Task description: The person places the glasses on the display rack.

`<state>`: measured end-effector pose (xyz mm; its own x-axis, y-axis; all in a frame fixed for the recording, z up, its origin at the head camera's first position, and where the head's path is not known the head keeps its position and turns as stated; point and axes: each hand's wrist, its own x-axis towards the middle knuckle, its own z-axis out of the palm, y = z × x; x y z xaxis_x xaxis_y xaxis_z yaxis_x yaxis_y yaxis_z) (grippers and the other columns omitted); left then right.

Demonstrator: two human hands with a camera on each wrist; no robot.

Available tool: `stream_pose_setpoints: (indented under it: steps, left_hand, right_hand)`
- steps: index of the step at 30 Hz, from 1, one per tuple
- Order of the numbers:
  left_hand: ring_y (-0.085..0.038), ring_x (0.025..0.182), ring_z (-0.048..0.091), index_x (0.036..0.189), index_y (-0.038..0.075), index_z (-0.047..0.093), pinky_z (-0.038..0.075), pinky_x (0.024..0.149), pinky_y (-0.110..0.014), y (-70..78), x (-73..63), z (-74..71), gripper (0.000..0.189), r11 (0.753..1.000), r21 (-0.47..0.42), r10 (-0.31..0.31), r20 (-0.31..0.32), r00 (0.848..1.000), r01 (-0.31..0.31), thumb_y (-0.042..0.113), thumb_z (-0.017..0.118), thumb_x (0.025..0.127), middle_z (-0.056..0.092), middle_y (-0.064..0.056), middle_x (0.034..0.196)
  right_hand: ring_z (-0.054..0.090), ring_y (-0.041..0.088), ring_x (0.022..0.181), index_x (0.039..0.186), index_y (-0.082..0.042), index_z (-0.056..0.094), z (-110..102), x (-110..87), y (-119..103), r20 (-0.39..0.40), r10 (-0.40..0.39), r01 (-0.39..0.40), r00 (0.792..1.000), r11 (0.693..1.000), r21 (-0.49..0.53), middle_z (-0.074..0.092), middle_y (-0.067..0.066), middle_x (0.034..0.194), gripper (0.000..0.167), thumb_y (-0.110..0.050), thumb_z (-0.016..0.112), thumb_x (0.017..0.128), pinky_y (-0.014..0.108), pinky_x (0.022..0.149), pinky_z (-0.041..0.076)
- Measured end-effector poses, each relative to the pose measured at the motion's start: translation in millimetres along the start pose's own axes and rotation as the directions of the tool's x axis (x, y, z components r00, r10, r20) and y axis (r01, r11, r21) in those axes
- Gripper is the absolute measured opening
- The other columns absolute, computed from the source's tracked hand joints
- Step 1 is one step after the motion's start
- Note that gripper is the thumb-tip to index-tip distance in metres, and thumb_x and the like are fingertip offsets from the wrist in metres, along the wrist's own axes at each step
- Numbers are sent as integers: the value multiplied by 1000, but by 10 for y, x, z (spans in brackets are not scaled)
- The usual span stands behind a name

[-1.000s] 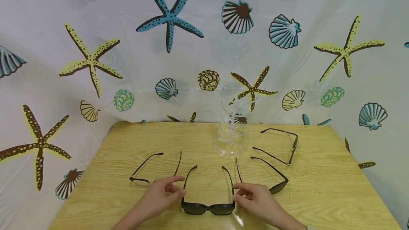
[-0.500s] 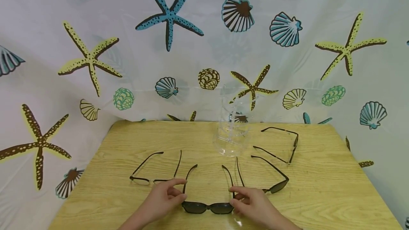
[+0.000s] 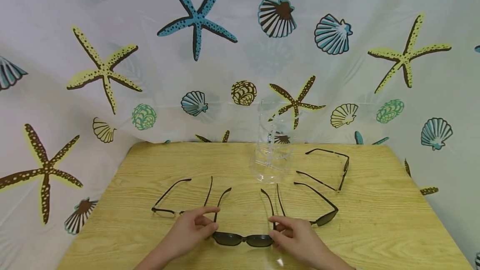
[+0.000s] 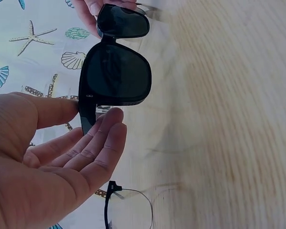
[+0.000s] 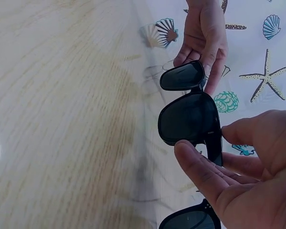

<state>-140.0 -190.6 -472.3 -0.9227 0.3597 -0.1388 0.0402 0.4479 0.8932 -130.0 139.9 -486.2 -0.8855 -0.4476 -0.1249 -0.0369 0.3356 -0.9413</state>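
Black sunglasses (image 3: 229,239) with dark lenses are held between both hands, arms unfolded and pointing away from the person. My left hand (image 3: 191,229) pinches the left arm near the hinge; in the left wrist view its thumb and fingers (image 4: 109,150) sit on either side of that arm. On the other side my right hand (image 3: 298,236) pinches the right arm near its hinge. The right wrist view shows the lenses (image 5: 186,119) facing the camera side. Beside the left hand lie clear-lens glasses (image 3: 165,210), partly hidden by it. Other dark sunglasses (image 3: 326,218) lie beyond the right hand.
A transparent multi-tier display stand (image 3: 270,165) stands at the back of the wooden table (image 3: 210,159). Another pair of dark-framed glasses (image 3: 346,166) lies to its right. Behind the table hangs a white curtain (image 3: 225,70) printed with starfish and shells.
The right hand has shifted slightly left and closed its fingertips on the right arm of the sunglasses. Both hands have since raised the sunglasses a little, and the lenses sit higher in the head view.
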Motion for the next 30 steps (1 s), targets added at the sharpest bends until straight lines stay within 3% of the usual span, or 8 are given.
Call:
stream_pose_setpoints:
  steps: [11,16,21,26,30]
  left_hand:
    - [-29,88,76,147,-4,57,62,72,-37,20,99,-17,52,997,-68,20,-2,1000,-20,20,71,102,79,-16,104]
    - [-32,88,76,146,-2,59,63,74,-39,34,187,-16,49,996,-69,47,-30,998,-49,18,70,103,78,-22,107]
    - [-25,92,75,147,1,60,64,76,-43,65,293,-34,48,995,-72,68,-63,996,-73,19,70,103,76,-25,112]
    - [-25,101,75,151,3,56,63,80,-45,83,412,-47,52,995,-77,53,-72,996,-58,23,69,104,73,-23,119]
    - [-29,110,74,152,4,56,63,82,-45,89,521,-29,53,997,-70,33,-96,995,-40,23,69,104,71,-21,124]
  right_hand:
    - [78,33,86,143,8,60,-52,13,-51,-53,-11,10,999,1000,-20,76,17,108,49,-20,69,103,24,68,61]
    - [78,34,87,142,8,61,-81,38,-63,-96,-19,17,995,999,-30,76,16,105,49,-21,70,103,26,68,62]
    - [78,35,88,142,7,62,-104,79,-71,-135,-27,24,990,999,-24,75,15,103,49,-23,70,103,32,71,64]
    - [77,37,91,143,3,62,-118,126,-78,-186,-13,14,982,1000,3,75,16,107,48,-21,71,102,37,76,65]
    - [78,34,90,143,-1,63,-144,161,-92,-228,-1,-5,974,1000,-23,75,14,106,46,-20,71,102,31,71,63]
